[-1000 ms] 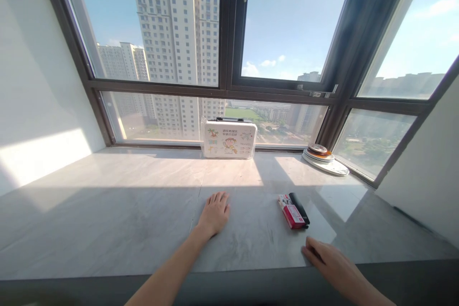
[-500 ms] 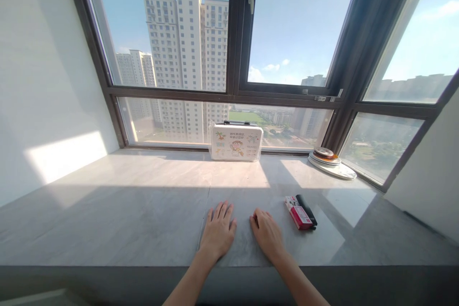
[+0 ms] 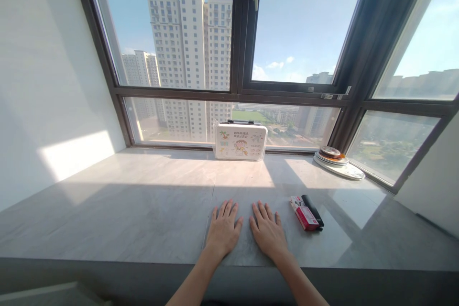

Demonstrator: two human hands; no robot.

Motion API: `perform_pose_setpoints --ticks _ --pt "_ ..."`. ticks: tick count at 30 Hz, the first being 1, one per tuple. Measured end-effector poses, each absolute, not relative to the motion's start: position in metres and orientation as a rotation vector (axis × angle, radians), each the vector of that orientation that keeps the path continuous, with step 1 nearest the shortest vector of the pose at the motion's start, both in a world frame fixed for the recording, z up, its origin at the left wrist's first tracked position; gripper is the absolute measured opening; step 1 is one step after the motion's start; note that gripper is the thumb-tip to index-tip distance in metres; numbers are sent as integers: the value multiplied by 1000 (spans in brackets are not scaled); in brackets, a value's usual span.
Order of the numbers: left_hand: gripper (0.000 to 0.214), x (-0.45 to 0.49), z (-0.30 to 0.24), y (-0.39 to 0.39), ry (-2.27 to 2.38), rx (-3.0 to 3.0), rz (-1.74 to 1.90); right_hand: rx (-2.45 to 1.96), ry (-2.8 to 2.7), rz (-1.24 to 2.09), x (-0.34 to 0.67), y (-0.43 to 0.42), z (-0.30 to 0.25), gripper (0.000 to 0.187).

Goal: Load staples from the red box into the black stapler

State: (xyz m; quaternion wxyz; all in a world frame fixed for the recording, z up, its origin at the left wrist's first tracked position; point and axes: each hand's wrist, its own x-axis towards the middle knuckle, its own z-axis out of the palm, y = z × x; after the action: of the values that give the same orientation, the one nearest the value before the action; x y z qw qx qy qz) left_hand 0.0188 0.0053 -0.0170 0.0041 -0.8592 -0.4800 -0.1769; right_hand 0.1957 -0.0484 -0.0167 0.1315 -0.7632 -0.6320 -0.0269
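Note:
My left hand [image 3: 224, 230] lies flat, palm down, on the grey stone windowsill [image 3: 125, 210], fingers stretched out and holding nothing. Beside it, almost touching, my right hand [image 3: 267, 232] rests flat the same way with its fingers spread. Nearest to the right hand, a little to its right, lie a red-and-white small box [image 3: 305, 213] and a black oblong object [image 3: 312, 210] side by side. Neither hand touches them.
A white case with cartoon pictures [image 3: 240, 141] stands against the window at the back. A stack of round plates [image 3: 338, 161] sits at the back right corner. White walls close both ends of the sill. Tall buildings show through the glass.
My right hand came in from the sill's front right edge and now lies flat beside my left hand with fingers spread. The left hand stayed put. The view shifted slightly left.

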Motion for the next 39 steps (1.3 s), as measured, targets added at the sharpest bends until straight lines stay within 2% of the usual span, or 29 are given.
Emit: perform_pose_setpoints --ticks 39 --pt "63 21 -15 -4 -1550 -2683 -584 -2293 -1789 -106 178 -62 -12 63"
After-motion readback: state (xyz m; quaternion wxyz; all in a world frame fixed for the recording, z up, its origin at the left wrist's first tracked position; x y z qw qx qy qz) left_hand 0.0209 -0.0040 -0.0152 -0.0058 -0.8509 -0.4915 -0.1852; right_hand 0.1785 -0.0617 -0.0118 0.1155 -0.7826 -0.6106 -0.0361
